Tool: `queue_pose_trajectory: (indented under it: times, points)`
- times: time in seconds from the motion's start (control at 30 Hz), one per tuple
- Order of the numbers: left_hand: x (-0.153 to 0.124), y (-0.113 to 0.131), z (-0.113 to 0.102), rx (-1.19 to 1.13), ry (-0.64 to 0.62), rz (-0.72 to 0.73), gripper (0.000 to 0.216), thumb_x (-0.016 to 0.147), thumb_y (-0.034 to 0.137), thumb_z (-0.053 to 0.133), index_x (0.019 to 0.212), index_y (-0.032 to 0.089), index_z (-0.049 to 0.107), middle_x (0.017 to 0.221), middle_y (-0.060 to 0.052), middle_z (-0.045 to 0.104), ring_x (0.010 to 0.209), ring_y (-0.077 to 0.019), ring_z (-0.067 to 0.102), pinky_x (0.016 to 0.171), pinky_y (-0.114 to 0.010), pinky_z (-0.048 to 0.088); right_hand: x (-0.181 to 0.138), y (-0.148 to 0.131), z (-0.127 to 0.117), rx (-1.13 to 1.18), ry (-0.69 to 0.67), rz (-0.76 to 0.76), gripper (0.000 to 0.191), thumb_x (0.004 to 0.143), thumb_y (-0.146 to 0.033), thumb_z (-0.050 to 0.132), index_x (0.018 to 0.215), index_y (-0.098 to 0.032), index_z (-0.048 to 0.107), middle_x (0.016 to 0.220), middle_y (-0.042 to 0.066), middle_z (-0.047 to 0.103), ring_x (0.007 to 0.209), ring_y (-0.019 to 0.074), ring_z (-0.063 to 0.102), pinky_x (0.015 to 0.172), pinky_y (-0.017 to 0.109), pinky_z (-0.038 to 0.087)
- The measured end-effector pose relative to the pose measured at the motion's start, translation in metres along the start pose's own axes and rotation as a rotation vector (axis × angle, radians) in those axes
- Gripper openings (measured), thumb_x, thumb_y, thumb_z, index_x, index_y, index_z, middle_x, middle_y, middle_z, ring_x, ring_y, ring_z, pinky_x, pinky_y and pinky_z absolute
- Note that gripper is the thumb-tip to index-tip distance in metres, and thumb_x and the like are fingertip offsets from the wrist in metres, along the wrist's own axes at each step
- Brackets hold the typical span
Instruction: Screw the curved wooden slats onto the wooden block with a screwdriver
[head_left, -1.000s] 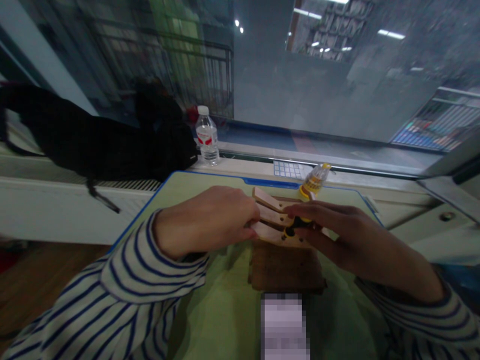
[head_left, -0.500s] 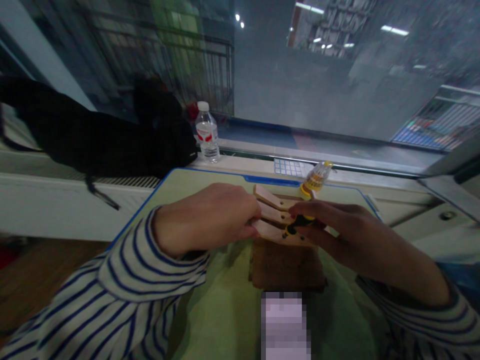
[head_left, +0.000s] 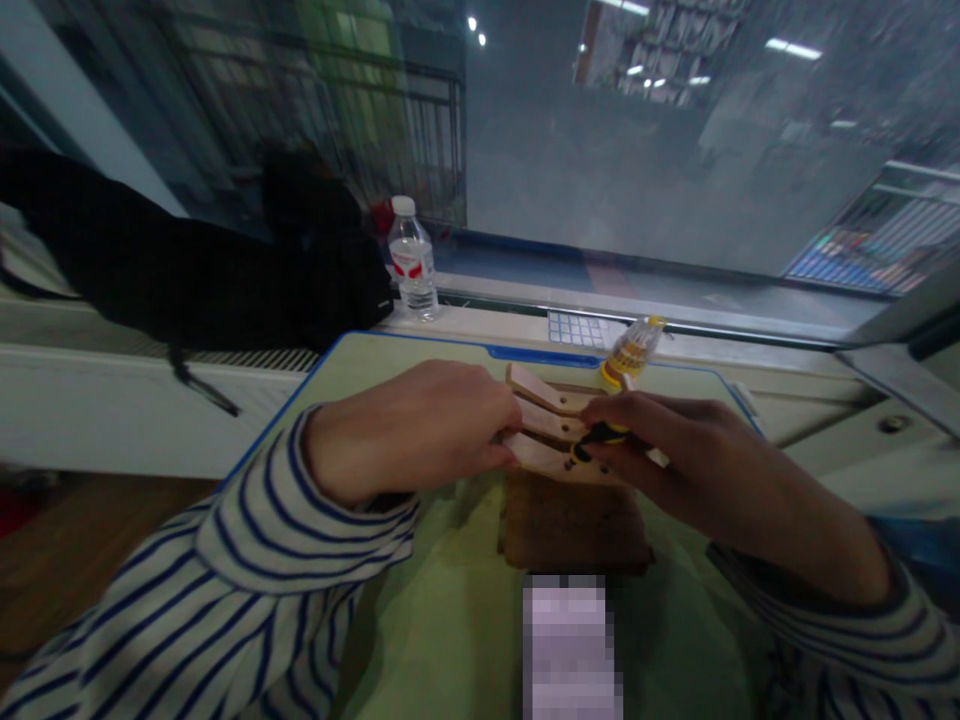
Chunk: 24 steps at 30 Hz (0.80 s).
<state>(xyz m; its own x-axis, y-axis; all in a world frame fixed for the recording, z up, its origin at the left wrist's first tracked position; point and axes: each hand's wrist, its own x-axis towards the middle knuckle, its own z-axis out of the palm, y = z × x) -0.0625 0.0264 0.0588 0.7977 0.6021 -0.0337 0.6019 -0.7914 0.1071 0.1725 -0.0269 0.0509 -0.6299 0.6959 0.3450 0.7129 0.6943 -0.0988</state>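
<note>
My left hand [head_left: 420, 430] is closed on the left end of a light wooden piece with angled slats and dark holes [head_left: 546, 458]. Its fingertips press the nearest slats. Between the thumb and fingers of my right hand [head_left: 690, 460] is a small black-and-yellow screwdriver [head_left: 602, 434]. The tool slants down to the left, its lower end at a hole in the nearest slat; the tip is too small to make out. Beneath the slats lies a dark brown wooden board [head_left: 574, 525], and both rest on the pale green table [head_left: 442, 600].
A phone-like item with a pixelated screen [head_left: 570, 640] lies at the near edge. A yellow-capped bottle [head_left: 634, 352] stands past my right hand. On the sill are a water bottle [head_left: 413, 265], a gridded card [head_left: 576, 328] and a black bag [head_left: 202, 270]. A window rises behind.
The whole view has shifted very slightly. Both hands keep their grips, and the screwdriver stays at the same hole.
</note>
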Motion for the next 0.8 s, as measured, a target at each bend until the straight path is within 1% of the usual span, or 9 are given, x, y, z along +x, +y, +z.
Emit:
queue_pose_trajectory:
  times: [0.13, 0.27, 0.3, 0.37, 0.43, 0.5, 0.67, 0.73, 0.8]
  points:
    - [-0.0013, 0.0008, -0.0020, -0.019, 0.037, 0.060, 0.023, 0.090, 0.031, 0.050, 0.103, 0.030, 0.069, 0.074, 0.001, 0.068, 0.063, -0.0137, 0.057, 0.059, -0.025, 0.032, 0.0008, 0.0003, -0.0004, 0.073, -0.006, 0.006, 0.034, 0.091, -0.020, 0.050, 0.125, -0.021, 0.053, 0.113, 0.008, 0.069, 0.094, 0.0195, 0.069, 0.079, 0.031, 0.055]
    - [-0.0022, 0.0020, -0.0038, -0.084, 0.093, 0.126, 0.033, 0.091, 0.024, 0.049, 0.118, 0.038, 0.060, 0.077, 0.005, 0.068, 0.066, -0.0116, 0.058, 0.066, -0.022, 0.035, 0.0003, 0.0006, -0.0014, 0.136, -0.035, 0.001, 0.048, 0.089, -0.017, 0.052, 0.136, -0.022, 0.044, 0.127, 0.008, 0.063, 0.111, 0.0193, 0.062, 0.093, 0.033, 0.050]
    - [-0.0020, 0.0014, -0.0030, -0.087, 0.099, 0.131, 0.031, 0.091, 0.025, 0.049, 0.117, 0.038, 0.061, 0.074, 0.005, 0.067, 0.066, -0.0118, 0.058, 0.067, -0.022, 0.036, -0.0001, 0.0007, -0.0014, 0.143, -0.037, -0.005, 0.049, 0.089, -0.015, 0.051, 0.137, -0.022, 0.044, 0.130, 0.007, 0.060, 0.114, 0.0191, 0.059, 0.096, 0.033, 0.049]
    - [-0.0010, -0.0010, 0.0002, -0.060, 0.100, 0.102, 0.023, 0.090, 0.030, 0.051, 0.107, 0.033, 0.067, 0.066, 0.003, 0.064, 0.066, -0.0134, 0.059, 0.068, -0.023, 0.038, -0.0006, 0.0006, -0.0010, 0.163, -0.037, -0.025, 0.049, 0.088, -0.012, 0.050, 0.135, -0.023, 0.045, 0.133, 0.006, 0.058, 0.117, 0.0180, 0.058, 0.097, 0.032, 0.048]
    - [0.0003, -0.0037, 0.0039, -0.026, 0.081, 0.056, 0.021, 0.089, 0.034, 0.051, 0.095, 0.028, 0.070, 0.062, 0.001, 0.062, 0.068, -0.0149, 0.060, 0.070, -0.025, 0.039, -0.0004, 0.0004, -0.0003, 0.189, -0.041, -0.045, 0.047, 0.088, -0.010, 0.050, 0.133, -0.025, 0.047, 0.130, 0.004, 0.061, 0.114, 0.0164, 0.060, 0.096, 0.031, 0.048]
    - [0.0011, -0.0047, 0.0059, -0.001, 0.057, 0.028, 0.023, 0.089, 0.035, 0.050, 0.087, 0.025, 0.071, 0.061, 0.000, 0.061, 0.066, -0.0153, 0.060, 0.068, -0.025, 0.038, 0.0004, 0.0001, 0.0004, 0.198, -0.042, -0.049, 0.044, 0.088, -0.011, 0.051, 0.131, -0.024, 0.049, 0.125, 0.004, 0.064, 0.108, 0.0155, 0.063, 0.093, 0.029, 0.050]
    - [-0.0015, 0.0006, 0.0015, 0.060, 0.045, 0.020, 0.023, 0.088, 0.027, 0.048, 0.077, 0.021, 0.067, 0.063, 0.000, 0.061, 0.057, -0.0136, 0.053, 0.055, -0.027, 0.030, 0.0014, -0.0006, 0.0004, 0.155, -0.027, -0.031, 0.037, 0.088, -0.013, 0.050, 0.123, -0.024, 0.053, 0.113, 0.004, 0.069, 0.094, 0.0162, 0.068, 0.081, 0.028, 0.054]
    - [-0.0027, 0.0020, 0.0004, 0.059, 0.078, 0.032, 0.021, 0.088, 0.024, 0.049, 0.077, 0.021, 0.066, 0.064, 0.001, 0.061, 0.058, -0.0130, 0.052, 0.056, -0.026, 0.028, 0.0009, -0.0003, 0.0005, 0.118, -0.024, -0.014, 0.034, 0.089, -0.015, 0.050, 0.121, -0.024, 0.053, 0.109, 0.005, 0.071, 0.089, 0.0167, 0.069, 0.075, 0.027, 0.054]
    - [-0.0027, 0.0012, 0.0013, 0.054, 0.104, 0.044, 0.020, 0.089, 0.026, 0.049, 0.079, 0.022, 0.066, 0.063, 0.001, 0.059, 0.057, -0.0128, 0.051, 0.056, -0.026, 0.028, 0.0001, 0.0012, 0.0010, 0.081, -0.027, 0.003, 0.032, 0.089, -0.016, 0.049, 0.120, -0.023, 0.053, 0.105, 0.005, 0.072, 0.083, 0.0170, 0.070, 0.070, 0.026, 0.054]
